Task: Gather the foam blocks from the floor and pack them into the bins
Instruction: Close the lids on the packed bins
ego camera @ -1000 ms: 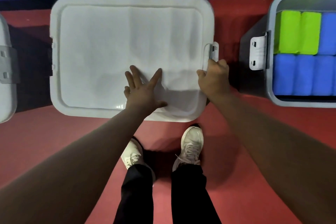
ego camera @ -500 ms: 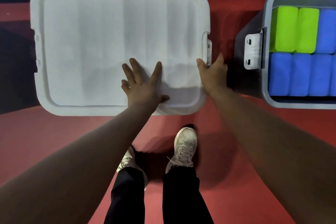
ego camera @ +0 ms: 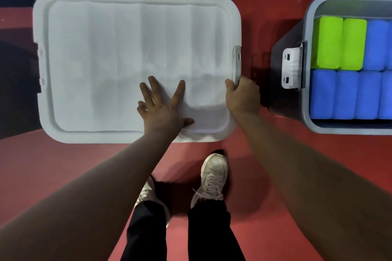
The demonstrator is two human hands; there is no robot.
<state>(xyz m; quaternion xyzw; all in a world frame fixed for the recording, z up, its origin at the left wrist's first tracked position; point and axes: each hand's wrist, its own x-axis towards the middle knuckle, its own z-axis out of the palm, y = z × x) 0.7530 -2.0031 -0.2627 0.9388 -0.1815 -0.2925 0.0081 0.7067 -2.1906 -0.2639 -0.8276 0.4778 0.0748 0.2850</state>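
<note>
Foam blocks [ego camera: 347, 70]: two green, five blue

Floor: red floor [ego camera: 63, 165].
On it, middle: a white bin with its lid on [ego camera: 135, 59].
On it, right: an open gray bin [ego camera: 309, 112].
On it, near: two white shoes [ego camera: 214, 174].

Bare red floor [ego camera: 257, 34] — open gap between lidded bin [ego camera: 135, 53] and open bin [ego camera: 309, 125].
</note>
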